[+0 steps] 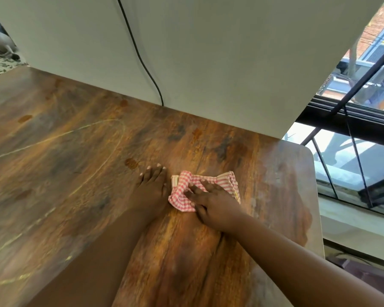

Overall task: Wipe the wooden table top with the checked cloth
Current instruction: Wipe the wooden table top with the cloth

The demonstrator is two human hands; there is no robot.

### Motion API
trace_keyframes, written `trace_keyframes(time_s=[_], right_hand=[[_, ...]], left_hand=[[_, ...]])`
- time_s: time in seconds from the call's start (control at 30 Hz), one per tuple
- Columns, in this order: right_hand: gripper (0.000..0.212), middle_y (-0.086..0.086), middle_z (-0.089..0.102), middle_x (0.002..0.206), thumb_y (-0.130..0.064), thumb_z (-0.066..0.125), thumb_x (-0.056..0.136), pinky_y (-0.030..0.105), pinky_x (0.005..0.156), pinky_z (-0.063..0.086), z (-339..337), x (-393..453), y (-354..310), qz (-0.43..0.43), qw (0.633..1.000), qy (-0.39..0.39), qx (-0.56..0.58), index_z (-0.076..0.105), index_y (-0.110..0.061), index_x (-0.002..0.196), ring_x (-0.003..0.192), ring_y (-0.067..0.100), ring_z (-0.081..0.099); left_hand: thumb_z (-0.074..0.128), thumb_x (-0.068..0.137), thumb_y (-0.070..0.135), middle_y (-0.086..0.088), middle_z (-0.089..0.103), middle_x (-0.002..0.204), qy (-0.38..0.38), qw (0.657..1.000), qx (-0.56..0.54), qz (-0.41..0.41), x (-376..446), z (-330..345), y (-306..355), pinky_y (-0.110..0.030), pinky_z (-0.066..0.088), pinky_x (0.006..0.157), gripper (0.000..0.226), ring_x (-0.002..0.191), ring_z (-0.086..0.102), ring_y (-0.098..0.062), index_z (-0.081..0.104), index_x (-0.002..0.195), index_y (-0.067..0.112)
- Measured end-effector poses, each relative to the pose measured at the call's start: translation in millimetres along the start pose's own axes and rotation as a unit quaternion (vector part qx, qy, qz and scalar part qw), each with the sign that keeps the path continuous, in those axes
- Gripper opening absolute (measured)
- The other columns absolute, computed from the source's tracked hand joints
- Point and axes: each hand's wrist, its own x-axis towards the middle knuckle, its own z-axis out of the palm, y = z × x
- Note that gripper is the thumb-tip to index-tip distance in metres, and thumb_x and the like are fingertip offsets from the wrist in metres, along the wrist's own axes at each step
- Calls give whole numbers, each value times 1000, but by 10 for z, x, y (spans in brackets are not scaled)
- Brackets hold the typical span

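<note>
Near the right end of the wooden table top (80,156), my right hand (211,200) presses the bunched checked cloth (200,187) flat, fingers spread and fairly straight on top of it, not curled round it. My left hand (152,187) rests just beside the cloth, fingers extended on bare wood and holding nothing. For a good wipe I'd keep the palm weight even, sweep along the grain, and work towards the brown spots (131,162) close by (several more sit further left), overlapping each pass.
</note>
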Motion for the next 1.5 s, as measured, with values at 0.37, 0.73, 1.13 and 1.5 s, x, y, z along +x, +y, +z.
trace_keyframes(time_s=[0.37,0.73,1.13,1.5], right_hand=[[47,-4,28,154,-33,32,98,40,115,16,-231,727,397,79,995,51,12,30,-32,145,143,27,19],[45,-8,34,150,-32,35,97,35,113,20,-161,520,540,-18,999,38,0,35,-36,142,141,22,25],[46,0,28,154,-29,34,99,38,114,16,-432,1288,893,80,995,62,12,32,-29,145,142,29,20],[44,-2,33,151,-25,41,97,36,116,18,-439,1095,1150,6,998,51,38,39,-30,141,143,23,20]], left_hand=[[16,103,40,1,-17,160,-54,998,20,-23,254,37,-23,-38,-12,116,59,145,-21,-21,-9,153,23],[14,103,42,1,-20,159,-77,996,37,-30,262,12,18,-39,-11,117,59,145,-22,-22,-12,152,23],[12,101,43,4,-27,157,-92,995,20,-33,323,76,-60,-38,-16,114,59,142,-29,-18,-20,149,29],[16,103,40,4,-25,158,-82,996,10,-37,317,60,-17,-39,-15,115,60,143,-27,-20,-18,150,27]])
